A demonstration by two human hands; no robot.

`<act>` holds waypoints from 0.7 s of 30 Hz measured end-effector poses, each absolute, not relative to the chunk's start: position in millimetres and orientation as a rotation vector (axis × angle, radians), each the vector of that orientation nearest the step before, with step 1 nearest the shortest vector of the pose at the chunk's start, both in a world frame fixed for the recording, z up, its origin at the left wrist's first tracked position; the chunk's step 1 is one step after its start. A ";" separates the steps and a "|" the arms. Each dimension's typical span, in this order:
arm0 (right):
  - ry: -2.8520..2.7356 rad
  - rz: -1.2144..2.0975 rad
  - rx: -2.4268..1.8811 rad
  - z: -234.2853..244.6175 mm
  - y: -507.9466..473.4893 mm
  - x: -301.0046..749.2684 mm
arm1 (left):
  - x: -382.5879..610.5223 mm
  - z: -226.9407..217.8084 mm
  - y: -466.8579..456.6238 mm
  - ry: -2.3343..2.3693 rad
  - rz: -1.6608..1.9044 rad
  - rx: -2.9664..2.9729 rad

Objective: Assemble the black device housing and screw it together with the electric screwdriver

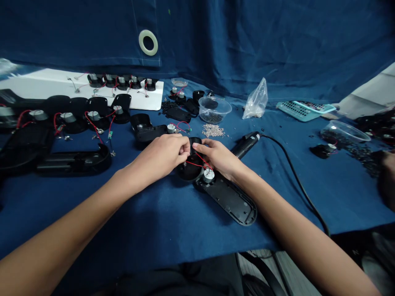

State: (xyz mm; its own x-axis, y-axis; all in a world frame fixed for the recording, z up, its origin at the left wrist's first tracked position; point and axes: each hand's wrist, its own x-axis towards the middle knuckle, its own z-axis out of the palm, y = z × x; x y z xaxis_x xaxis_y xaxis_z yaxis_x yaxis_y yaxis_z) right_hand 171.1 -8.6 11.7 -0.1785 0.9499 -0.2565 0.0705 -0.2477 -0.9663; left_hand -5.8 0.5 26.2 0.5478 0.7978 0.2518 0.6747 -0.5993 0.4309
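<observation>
Off to the left, a row of black plastic shells [74,119] with red wires sits on the blue cloth [92,230], out of my way. My left hand [160,156] curls its fingers nearly closed over the rim of a round black shell [188,170], while my right hand [217,157] presses in from the other side, steadying it between them. Just right of them lie a long black casing [230,201] carrying a small motor [208,175] and a corded black tool [247,144].

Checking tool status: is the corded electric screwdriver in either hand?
No, the corded electric screwdriver lies on the blue cloth beyond the right hand.
</observation>
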 end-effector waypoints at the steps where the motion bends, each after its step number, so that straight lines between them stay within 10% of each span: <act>1: -1.255 1.512 -1.354 11.9 -8.8 170.7 | -5.4 26.4 1.8 1.193 0.589 2.574; 21: -1.241 1.531 -1.338 9.6 -9.3 171.3 | -6.1 23.8 7.2 1.093 0.613 2.743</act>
State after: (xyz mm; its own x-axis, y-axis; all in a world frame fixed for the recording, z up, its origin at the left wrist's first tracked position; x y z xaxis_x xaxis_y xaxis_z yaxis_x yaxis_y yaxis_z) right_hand 171.3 -9.3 9.6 -0.1804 0.9475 -0.2638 0.0619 -0.2568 -0.9645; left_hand -6.1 7.2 23.8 0.6560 0.6823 0.3227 0.6312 -0.7303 0.2611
